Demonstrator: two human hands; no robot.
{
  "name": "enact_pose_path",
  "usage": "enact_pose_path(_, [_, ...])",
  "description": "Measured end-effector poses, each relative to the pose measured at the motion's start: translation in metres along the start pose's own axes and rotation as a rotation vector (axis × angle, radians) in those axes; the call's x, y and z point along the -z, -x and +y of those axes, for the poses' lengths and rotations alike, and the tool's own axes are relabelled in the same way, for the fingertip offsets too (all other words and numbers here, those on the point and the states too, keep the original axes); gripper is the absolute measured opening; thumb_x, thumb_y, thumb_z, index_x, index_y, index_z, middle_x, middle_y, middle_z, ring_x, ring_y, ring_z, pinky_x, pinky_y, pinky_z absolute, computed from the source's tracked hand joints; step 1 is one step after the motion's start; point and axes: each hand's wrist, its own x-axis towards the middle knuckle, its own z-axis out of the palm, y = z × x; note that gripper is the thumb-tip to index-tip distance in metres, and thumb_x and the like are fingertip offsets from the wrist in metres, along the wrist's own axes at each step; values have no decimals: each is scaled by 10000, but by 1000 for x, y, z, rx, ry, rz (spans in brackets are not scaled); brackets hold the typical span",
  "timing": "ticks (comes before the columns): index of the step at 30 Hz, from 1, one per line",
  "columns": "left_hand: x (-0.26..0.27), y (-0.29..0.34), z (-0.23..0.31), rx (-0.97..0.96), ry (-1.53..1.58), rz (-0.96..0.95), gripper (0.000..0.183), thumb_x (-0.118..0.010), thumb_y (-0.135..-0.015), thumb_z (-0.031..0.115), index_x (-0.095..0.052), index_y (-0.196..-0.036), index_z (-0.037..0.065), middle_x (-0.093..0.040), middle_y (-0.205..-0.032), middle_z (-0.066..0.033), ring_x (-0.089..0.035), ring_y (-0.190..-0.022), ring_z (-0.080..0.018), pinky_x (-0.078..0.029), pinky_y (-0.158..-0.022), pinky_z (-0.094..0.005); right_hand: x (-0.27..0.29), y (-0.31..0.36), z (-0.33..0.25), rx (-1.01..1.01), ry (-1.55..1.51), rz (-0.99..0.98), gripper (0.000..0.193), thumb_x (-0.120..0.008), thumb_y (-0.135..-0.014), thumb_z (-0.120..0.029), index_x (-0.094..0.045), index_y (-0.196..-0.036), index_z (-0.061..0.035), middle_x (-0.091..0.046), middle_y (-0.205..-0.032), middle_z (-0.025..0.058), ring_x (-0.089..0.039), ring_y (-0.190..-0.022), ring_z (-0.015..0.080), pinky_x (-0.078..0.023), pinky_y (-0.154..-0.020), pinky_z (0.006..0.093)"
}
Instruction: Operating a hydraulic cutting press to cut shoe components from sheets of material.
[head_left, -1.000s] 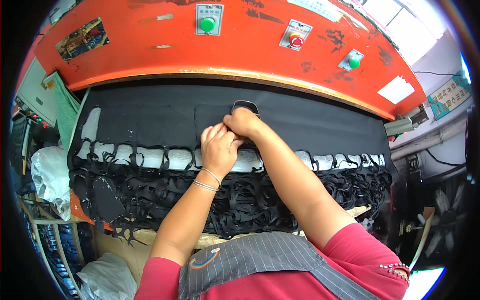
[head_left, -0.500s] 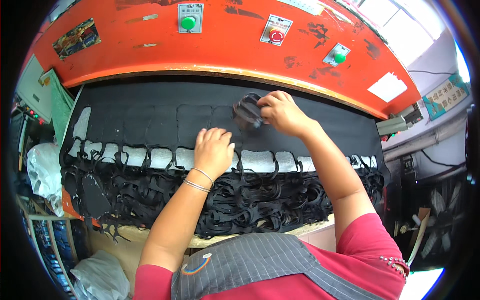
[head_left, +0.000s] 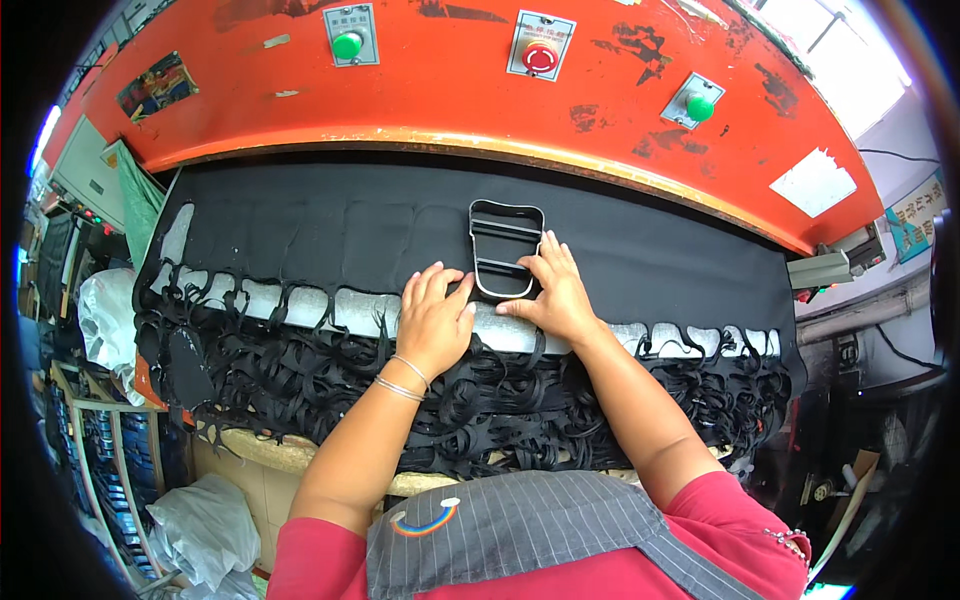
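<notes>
A metal cutting die (head_left: 540,215), an open tapered frame with cross bars, lies on black sheet material (head_left: 640,250). My right hand (head_left: 562,297) is at its lower right corner, the thumb by the near edge and the fingers along the right side, gripping the frame. On the other side, my left hand (head_left: 437,318) rests on the sheet with fingers spread, its fingertips close to the die's lower left edge; I cannot tell if they touch it. Faint cut outlines show in the sheet left of the die.
Tangled black offcut strips (head_left: 500,410) hang along the near edge, below a row of pale gaps (head_left: 360,312). Beyond the sheet stands an orange machine beam (head_left: 420,100) with green buttons (head_left: 347,45) and a red one (head_left: 541,58). Plastic bags (head_left: 205,530) sit at left.
My right hand has set the die down flat on the sheet and come nearer to me. My left hand has shifted slightly, beside the die. The whole view has turned a little.
</notes>
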Motion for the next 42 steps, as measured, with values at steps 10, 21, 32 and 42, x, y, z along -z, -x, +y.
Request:
enact_pose_path(10, [18,-1,-8,27,156,42,435,-633,-834,202,-581,-1240,51,-536,-1211,-138,-430,-1242,-337,-307,-1073,-458,33,1,-20,-96,-114,81,798,-823,-623,-487,-542,-1204,-18,-365,-1398,343,-297,-1360,453,-247,-1119,501])
enact_pose_path(21, [200,-43,-19,-256,-133,769,226,-567,-913,148,-593,-720,33,-525,-745,-104,-504,-741,-307,-408,-687,-382,203,-21,2,-131,453,1321,576,-432,-976,-443,-383,-1391,-46,-187,-1509,242,-142,-1417,394,-78,-1121,579])
enact_pose_path(32, [137,157,53,-60,201,-144,241,-630,-873,247,-622,-707,73,-578,-726,-127,-583,-666,-336,-476,-599,-431,98,149,-135,369,61,-154,443,-720,-747,-462,-672,-928,-61,-637,-843,119,-597,-838,307,-472,-774,398])
enact_pose_path(42, [90,213,85,-34,4,63,147,-655,-782,179,-593,-701,73,-548,-724,-114,-560,-706,-323,-454,-660,-430,31,222,-177,99,132,-164,471,-802,-540,-145,-599,-952,-40,-582,-885,107,-564,-892,287,-483,-785,381])
